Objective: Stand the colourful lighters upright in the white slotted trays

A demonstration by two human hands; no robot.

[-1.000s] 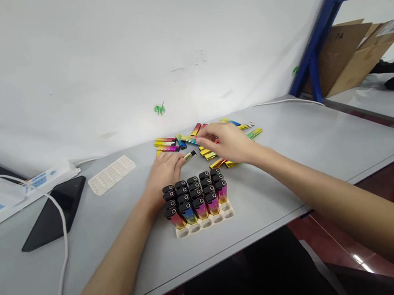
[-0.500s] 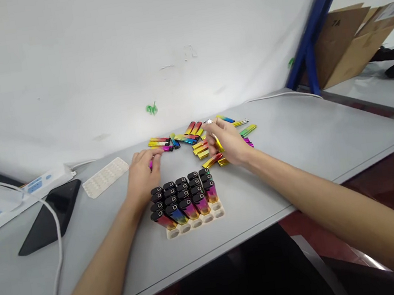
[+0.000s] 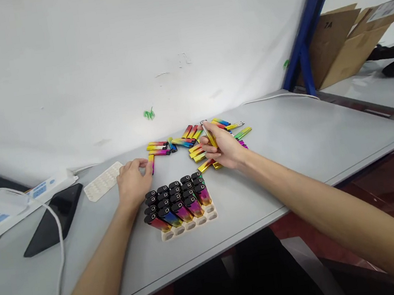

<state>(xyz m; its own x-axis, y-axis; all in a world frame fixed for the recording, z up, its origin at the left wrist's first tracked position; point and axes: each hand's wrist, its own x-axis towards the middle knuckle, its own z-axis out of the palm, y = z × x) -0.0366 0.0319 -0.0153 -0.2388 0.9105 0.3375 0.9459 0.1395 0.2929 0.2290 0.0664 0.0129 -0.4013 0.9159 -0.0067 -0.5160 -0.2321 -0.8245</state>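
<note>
My right hand is closed around a gold-yellow lighter, its metal end pointing up, above a loose pile of lighters. On the table to the left rests my left hand, fingers loosely curved with thumb and index slightly apart. Just beside its fingertips lies a yellow-and-magenta lighter; whether they touch it I cannot tell. Between my forearms stands a cream tray with several rows of upright, black-topped lighters. Its front row of holes holds no lighters.
A second cream tray lies at the left, by a black phone and a white power strip. A white cable crosses the left side. Behind the table rises a white wall; cardboard boxes stand beyond a blue frame.
My left hand has drawn back left, uncovering the yellow-and-magenta lighter. My right hand still holds its lighter, now turned so more of it shows. The view has shifted slightly.
</note>
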